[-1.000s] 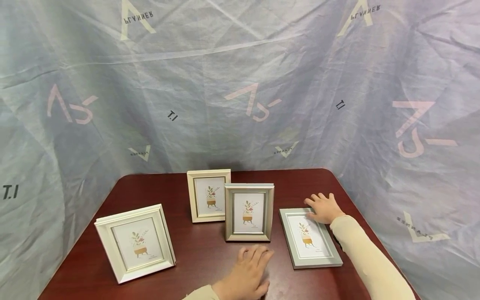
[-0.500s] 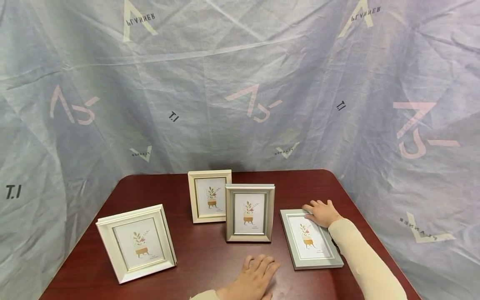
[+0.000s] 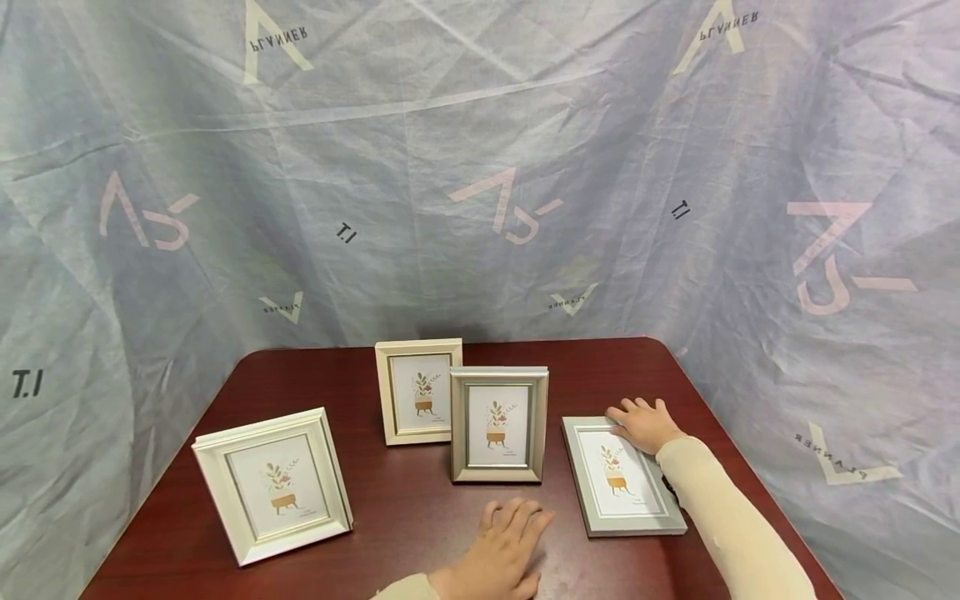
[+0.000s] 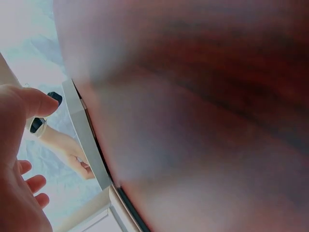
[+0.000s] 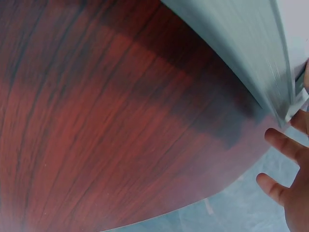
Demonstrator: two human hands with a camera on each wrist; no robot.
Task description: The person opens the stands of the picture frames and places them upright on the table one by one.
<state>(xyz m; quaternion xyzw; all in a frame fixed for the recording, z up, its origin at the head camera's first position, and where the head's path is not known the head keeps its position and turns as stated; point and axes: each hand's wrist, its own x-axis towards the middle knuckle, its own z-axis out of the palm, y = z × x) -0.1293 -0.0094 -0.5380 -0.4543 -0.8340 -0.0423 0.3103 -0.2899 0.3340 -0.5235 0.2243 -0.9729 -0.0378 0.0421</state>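
A grey picture frame (image 3: 583,475) lies face up at the right of the table. My right hand (image 3: 647,423) rests at its far right corner, fingers spread. In the right wrist view its fingers (image 5: 285,145) are loosely extended beside the grey frame's edge (image 5: 251,58), and one touches the corner. My left hand (image 3: 498,550) is over the table's near middle, fingers relaxed, holding nothing. Just beyond it stands a champagne-coloured picture frame (image 3: 498,425). In the left wrist view the left hand (image 4: 19,193) has its thumb apart from its fingers.
A cream picture frame (image 3: 422,396) stands behind the champagne one, partly hidden by it. At the left, a white picture frame (image 3: 277,487) stands angled. The dark red table (image 3: 315,375) ends against a grey printed cloth (image 3: 420,275) at the back and sides.
My right hand has settled lower onto the grey frame's far corner. The left hand has shifted slightly to the right. The frames stay in place.
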